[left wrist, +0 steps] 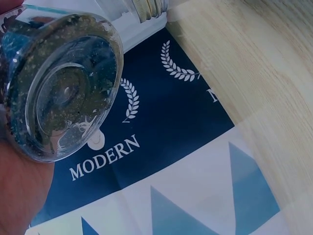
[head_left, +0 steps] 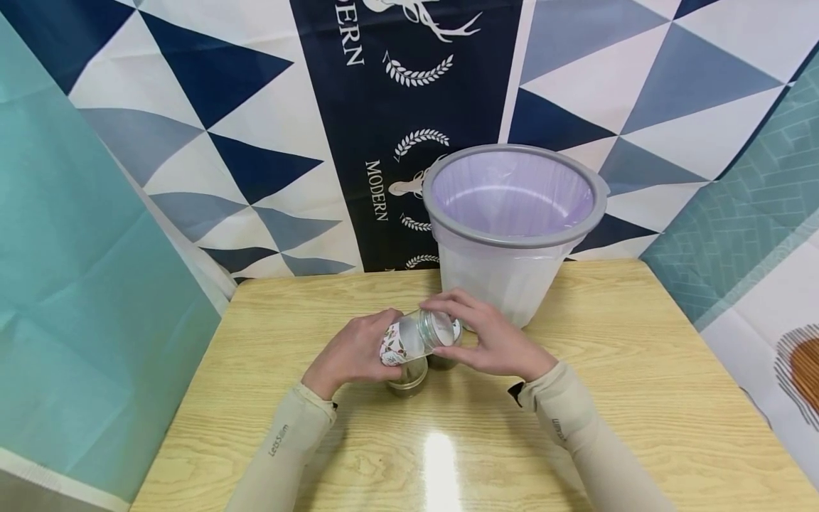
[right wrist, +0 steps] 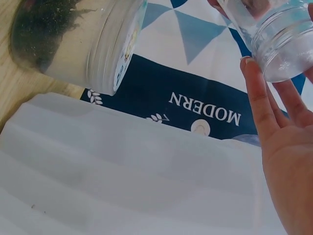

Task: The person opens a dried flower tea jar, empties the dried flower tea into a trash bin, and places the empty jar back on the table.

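Note:
My left hand [head_left: 362,348] grips a clear jar [head_left: 411,337] with a floral label, holding it tilted above the table with its mouth to the right. The fingers and thumb of my right hand [head_left: 488,338] hold that jar round its threaded neck; no lid shows on the mouth in the right wrist view. Specks show at the held jar's base [left wrist: 66,90] in the left wrist view. Beneath it, a second glass jar [head_left: 409,380] stands partly hidden. Close by, a lidded jar [right wrist: 54,39] holds dark matter; its lid [right wrist: 128,54] is patterned.
A white bin [head_left: 493,274] with a grey rim and a lilac liner stands at the back of the wooden table [head_left: 269,405]. Patterned cloth [head_left: 243,128] hangs behind the table, and a teal cloth [head_left: 83,284] covers the left side.

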